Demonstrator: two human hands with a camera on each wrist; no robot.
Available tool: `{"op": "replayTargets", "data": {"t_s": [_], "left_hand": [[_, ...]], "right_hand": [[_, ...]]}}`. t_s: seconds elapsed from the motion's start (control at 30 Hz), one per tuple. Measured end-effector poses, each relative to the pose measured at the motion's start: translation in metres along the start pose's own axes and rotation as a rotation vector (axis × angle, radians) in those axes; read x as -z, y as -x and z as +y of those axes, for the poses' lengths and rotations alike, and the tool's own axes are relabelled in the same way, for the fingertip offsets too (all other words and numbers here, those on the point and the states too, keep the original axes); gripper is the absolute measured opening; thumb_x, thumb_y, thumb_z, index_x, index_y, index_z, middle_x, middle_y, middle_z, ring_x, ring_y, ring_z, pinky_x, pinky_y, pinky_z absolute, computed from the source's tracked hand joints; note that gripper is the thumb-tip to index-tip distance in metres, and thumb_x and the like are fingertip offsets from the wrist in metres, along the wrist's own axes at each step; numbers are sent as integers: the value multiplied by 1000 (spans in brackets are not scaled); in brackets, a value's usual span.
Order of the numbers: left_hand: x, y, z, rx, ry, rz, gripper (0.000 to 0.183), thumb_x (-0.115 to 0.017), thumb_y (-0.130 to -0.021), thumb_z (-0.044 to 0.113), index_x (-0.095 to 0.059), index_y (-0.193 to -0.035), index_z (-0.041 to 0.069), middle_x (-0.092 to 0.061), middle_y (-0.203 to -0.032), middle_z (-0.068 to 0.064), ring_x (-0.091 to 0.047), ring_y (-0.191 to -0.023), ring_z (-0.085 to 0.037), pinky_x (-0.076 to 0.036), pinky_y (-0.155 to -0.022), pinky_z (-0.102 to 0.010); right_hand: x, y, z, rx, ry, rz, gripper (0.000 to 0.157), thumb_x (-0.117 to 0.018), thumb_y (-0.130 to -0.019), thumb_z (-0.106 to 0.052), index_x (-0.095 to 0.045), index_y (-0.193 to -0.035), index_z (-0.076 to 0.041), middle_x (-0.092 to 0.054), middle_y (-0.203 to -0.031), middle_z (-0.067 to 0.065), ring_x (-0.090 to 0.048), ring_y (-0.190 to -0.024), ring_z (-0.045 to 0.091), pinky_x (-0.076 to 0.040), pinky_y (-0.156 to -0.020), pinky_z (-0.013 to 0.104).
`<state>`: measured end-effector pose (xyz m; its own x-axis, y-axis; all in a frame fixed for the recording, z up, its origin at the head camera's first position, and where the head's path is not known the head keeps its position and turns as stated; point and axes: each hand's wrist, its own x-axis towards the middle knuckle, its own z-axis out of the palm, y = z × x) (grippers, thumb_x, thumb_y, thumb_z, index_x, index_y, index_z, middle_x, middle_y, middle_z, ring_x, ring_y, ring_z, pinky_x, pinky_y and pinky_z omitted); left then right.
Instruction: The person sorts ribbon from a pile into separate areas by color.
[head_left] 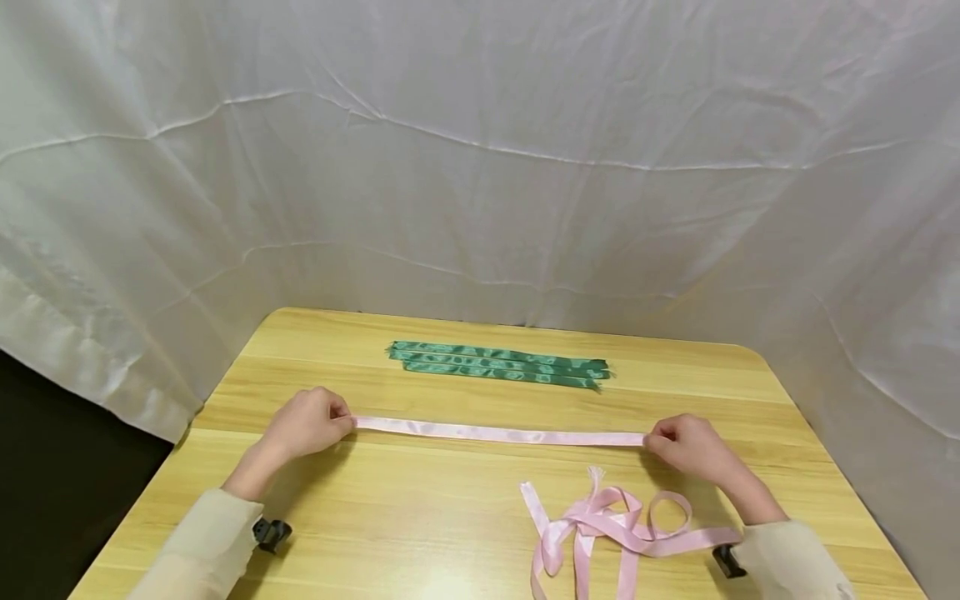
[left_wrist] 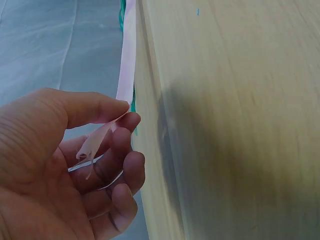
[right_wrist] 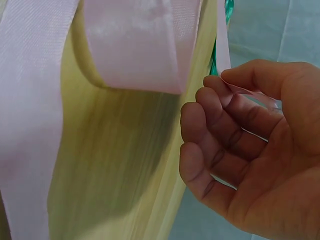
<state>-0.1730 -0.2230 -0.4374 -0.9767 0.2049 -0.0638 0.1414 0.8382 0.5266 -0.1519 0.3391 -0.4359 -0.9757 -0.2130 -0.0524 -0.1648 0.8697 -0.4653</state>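
A pink satin ribbon (head_left: pixel 487 433) stretches nearly straight between the two hands, over the middle of the table. Its left end is pinched between thumb and forefinger of my left hand (head_left: pixel 309 423); in the left wrist view a short tail (left_wrist: pixel 95 142) of it hangs inside the palm. My right hand (head_left: pixel 693 450) pinches the other end the same way, with the remaining fingers loosely curled in the right wrist view. Below the right hand lies a loose tangle of pink ribbons (head_left: pixel 592 525), with loops and several trailing ends.
Beyond the stretched ribbon, several green ribbons (head_left: pixel 498 364) lie side by side near the back of the wooden table (head_left: pixel 337 508). A pale curtain (head_left: pixel 480 183) hangs behind and along the sides. Dark space shows past the table's left edge.
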Motion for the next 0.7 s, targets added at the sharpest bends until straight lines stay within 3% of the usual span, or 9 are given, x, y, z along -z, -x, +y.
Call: {"op": "replayTargets", "data": {"t_s": [0.4, 0.7], "left_hand": [[-4, -6, -5, 14, -6, 8, 33, -70, -97, 21, -62, -65, 16, -42, -56, 7, -40, -54, -12, -29, -53, -27], [-7, -7, -8, 31, -7, 12, 32, -72, -96, 21, -61, -66, 16, -44, -57, 6, -41, -55, -13, -30, -53, -27]], "right_hand": [[-6, -4, 0, -8, 33, -18, 25, -70, -96, -17, -64, -72, -13, -47, -61, -7, -42, -58, 10, -34, -57, 25], [-7, -6, 2, -69, 40, -40, 22, -72, -94, -17, -66, -74, -11, -51, -64, -4, -47, -63, 14, -35, -58, 26]]}}
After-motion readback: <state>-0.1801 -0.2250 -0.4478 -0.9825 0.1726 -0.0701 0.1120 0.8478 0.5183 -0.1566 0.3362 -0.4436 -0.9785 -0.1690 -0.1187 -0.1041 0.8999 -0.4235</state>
